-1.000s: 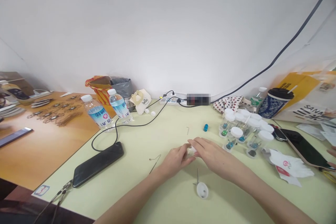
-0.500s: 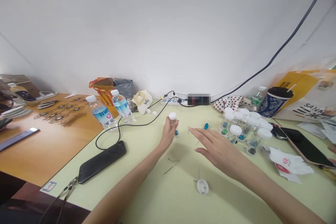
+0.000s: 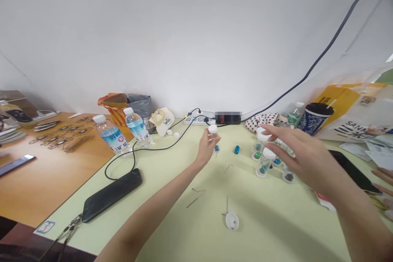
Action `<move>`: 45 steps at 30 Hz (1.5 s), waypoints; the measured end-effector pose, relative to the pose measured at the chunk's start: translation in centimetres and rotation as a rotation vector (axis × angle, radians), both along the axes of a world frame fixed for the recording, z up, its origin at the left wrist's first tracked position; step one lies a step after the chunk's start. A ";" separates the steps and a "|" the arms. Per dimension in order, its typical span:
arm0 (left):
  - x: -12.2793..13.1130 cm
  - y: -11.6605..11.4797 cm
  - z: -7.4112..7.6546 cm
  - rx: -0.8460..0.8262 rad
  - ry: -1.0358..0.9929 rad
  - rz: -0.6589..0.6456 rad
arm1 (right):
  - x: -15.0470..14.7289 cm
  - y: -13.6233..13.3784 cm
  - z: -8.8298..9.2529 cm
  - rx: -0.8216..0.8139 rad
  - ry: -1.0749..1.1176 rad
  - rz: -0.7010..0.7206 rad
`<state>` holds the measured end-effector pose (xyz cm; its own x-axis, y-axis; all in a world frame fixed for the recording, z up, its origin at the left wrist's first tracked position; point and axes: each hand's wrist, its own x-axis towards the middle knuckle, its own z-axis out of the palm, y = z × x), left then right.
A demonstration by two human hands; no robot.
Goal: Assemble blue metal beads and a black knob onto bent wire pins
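My left hand is wrapped around a small clear jar with a white lid; something blue shows at its lower end. My right hand hovers over a cluster of similar lidded jars, thumb and fingers apart, hiding several of them. One uncovered jar stands just left of that hand. Between the hands lies a small blue piece. Nearer to me on the table are a white cup-shaped part with a thin rod, a bent thin wire and another short wire.
A black power bank-like slab and two water bottles stand left, with a looping black cable. At the back is a power strip. Right are a patterned cup, a phone and another person's hand.
My right hand has moved right, from the table's middle to over the jars. My left hand, still around its jar, has shifted slightly right and up. The camera view has turned a little.
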<state>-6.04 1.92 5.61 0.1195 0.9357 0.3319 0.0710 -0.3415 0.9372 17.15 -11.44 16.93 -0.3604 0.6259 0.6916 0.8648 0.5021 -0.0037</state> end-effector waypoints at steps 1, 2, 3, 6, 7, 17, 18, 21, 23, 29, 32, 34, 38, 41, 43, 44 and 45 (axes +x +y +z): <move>1.1 -0.5 0.2 -0.005 -0.009 -0.037 | 0.5 -0.2 0.4 0.002 -0.001 -0.019; 2.3 -1.0 0.2 -0.011 -0.014 -0.080 | 0.9 -0.5 0.7 0.022 -0.003 -0.034; 3.5 -1.4 0.2 -0.018 -0.019 -0.117 | 1.2 -0.8 1.0 0.032 -0.009 -0.049; 6.7 -2.2 -0.4 -0.042 -0.016 -0.190 | 1.8 -1.5 1.6 0.059 -0.023 -0.071; 7.6 -2.2 -0.8 -0.046 -0.010 -0.205 | 1.9 -1.7 1.8 0.067 -0.027 -0.073; 7.6 -2.2 -4.0 -0.018 0.157 -0.217 | 2.2 -2.8 2.3 0.091 -0.051 -0.088; 6.5 -2.3 -3.7 0.022 0.176 -0.194 | 2.3 -2.9 2.4 0.097 -0.055 -0.101; 1.6 -1.4 -1.5 0.151 0.232 -0.007 | 2.7 -3.3 2.7 0.121 -0.065 -0.130; -2.5 0.5 0.3 0.191 0.275 0.216 | 2.8 -3.4 2.9 0.140 -0.077 -0.125; -13.3 7.1 2.0 0.007 0.564 0.595 | 2.7 -3.6 2.8 0.177 -0.091 -0.129; -15.4 8.1 0.8 -0.134 0.729 0.535 | 2.7 -3.6 2.6 0.161 -0.101 -0.129; -15.8 8.3 0.1 -0.186 0.799 0.507 | 2.7 -3.6 2.4 0.153 -0.113 -0.106; -16.0 7.9 -0.2 -0.198 0.832 0.539 | 2.7 -3.7 2.2 0.133 -0.127 -0.057; -16.3 5.6 -0.1 -0.131 0.768 0.612 | 2.6 -4.0 2.2 0.109 -0.125 -0.048; -16.1 3.0 -0.2 -0.048 0.687 0.664 | 2.4 -4.1 2.2 0.098 -0.117 -0.043; -15.8 1.5 -0.3 -0.003 0.638 0.677 | 2.3 -4.1 2.2 0.088 -0.110 -0.033; -15.3 0.1 -0.5 0.042 0.586 0.678 | 2.0 -4.1 2.2 0.069 -0.101 -0.017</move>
<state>-21.37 1.98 5.10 -0.2931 0.8554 0.4270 0.7329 -0.0857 0.6749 19.12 -15.50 19.10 -0.4202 0.5849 0.6938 0.8676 0.4831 0.1183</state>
